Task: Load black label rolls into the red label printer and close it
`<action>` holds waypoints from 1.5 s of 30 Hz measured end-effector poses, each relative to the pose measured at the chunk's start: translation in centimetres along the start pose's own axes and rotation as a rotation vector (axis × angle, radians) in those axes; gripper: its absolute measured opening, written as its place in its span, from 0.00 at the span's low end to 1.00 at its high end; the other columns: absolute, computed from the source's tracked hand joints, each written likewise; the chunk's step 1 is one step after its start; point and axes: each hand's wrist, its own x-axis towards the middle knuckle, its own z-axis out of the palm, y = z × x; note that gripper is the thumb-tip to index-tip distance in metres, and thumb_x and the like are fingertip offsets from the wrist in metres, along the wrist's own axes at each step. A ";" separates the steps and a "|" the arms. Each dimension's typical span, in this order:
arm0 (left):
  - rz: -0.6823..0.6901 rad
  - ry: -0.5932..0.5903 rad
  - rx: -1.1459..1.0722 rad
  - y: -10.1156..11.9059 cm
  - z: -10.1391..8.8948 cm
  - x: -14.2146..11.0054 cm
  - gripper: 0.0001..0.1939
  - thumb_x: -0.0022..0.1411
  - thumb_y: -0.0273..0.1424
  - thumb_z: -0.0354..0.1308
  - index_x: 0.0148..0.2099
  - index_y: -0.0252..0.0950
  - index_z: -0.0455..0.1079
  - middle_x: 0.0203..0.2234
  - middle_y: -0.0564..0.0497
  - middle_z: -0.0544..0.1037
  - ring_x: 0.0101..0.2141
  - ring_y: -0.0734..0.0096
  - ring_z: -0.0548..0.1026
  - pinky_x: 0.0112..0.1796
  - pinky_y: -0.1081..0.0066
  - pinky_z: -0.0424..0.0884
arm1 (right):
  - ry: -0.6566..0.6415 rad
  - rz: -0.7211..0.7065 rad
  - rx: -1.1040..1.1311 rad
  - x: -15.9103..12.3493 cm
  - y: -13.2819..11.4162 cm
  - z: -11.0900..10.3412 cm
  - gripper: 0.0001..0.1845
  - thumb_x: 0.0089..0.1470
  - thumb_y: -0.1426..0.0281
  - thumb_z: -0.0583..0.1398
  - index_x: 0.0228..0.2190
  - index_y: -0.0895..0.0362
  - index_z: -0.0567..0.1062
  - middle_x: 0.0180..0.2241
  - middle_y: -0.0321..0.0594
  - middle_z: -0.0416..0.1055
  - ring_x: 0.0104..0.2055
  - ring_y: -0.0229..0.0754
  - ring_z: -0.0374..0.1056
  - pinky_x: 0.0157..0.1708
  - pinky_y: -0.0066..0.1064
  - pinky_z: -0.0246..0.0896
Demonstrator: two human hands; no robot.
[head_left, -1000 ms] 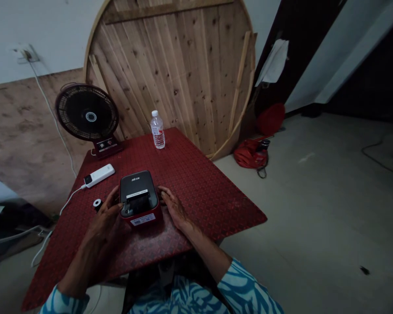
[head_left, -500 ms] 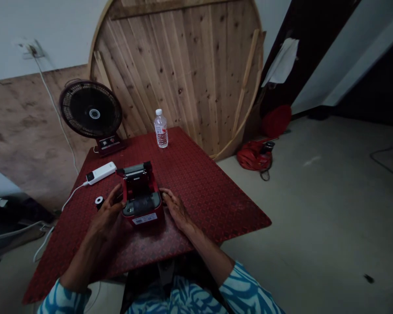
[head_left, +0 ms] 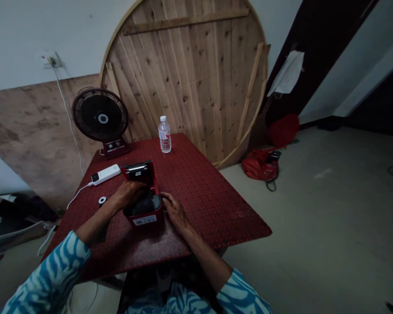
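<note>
Sitting open under left fingers (head_left: 138,186) whose grip is hidden, the red printer (head_left: 146,220) lies against loose, unclenched right fingers (head_left: 169,201).

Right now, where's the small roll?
In the head view, the roll is on the table, left side, between the white device and the left forearm.

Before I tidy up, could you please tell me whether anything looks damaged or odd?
The brownish lower wall left of the dark round fan looks stained with dark blotches. A small dark scrap lies on the pale floor. The open, boxy red device shows no obvious damage.
</note>
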 end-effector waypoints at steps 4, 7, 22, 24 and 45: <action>-0.032 -0.123 0.084 0.1 0.2 2.4 0.02 0.43 0.30 0.61 0.24 0.43 0.74 0.21 0.51 0.78 0.24 0.63 0.74 0.29 0.72 0.66 | -0.010 -0.034 -0.029 0.0 -0.1 -0.1 0.17 0.56 0.63 0.53 0.46 0.52 0.72 0.47 0.39 0.72 0.52 0.45 0.66 0.52 0.40 0.60; -0.019 -0.137 0.097 0.4 -0.1 2.1 0.04 0.43 0.28 0.60 0.25 0.42 0.73 0.21 0.52 0.77 0.23 0.66 0.73 0.27 0.73 0.64 | 0.005 -0.039 -0.042 -0.1 -0.4 -0.2 0.17 0.55 0.64 0.53 0.45 0.52 0.72 0.47 0.39 0.72 0.52 0.45 0.65 0.54 0.41 0.58; -0.092 0.070 -0.718 5.3 -0.5 -5.7 0.19 0.52 0.39 0.64 0.45 0.38 0.72 0.38 0.45 0.79 0.41 0.55 0.76 0.40 0.61 0.72 | -0.086 -0.208 0.115 -0.5 -5.1 -0.7 0.23 0.50 0.66 0.61 0.50 0.49 0.69 0.50 0.38 0.70 0.54 0.44 0.65 0.55 0.40 0.58; -0.101 0.044 -0.807 5.6 0.7 -5.8 0.19 0.50 0.39 0.65 0.44 0.37 0.72 0.39 0.44 0.79 0.41 0.55 0.76 0.40 0.61 0.72 | -0.241 -0.236 0.084 -1.0 -6.5 -0.8 0.24 0.49 0.67 0.62 0.50 0.48 0.69 0.51 0.37 0.69 0.54 0.44 0.65 0.55 0.39 0.58; -0.488 0.435 -0.628 -9.2 -1.8 -11.4 0.36 0.41 0.45 0.67 0.52 0.37 0.68 0.44 0.43 0.76 0.38 0.58 0.75 0.35 0.65 0.73 | 0.247 -0.205 -0.412 2.7 2.0 -11.1 0.21 0.42 0.61 0.60 0.40 0.56 0.72 0.43 0.46 0.74 0.48 0.50 0.68 0.54 0.48 0.57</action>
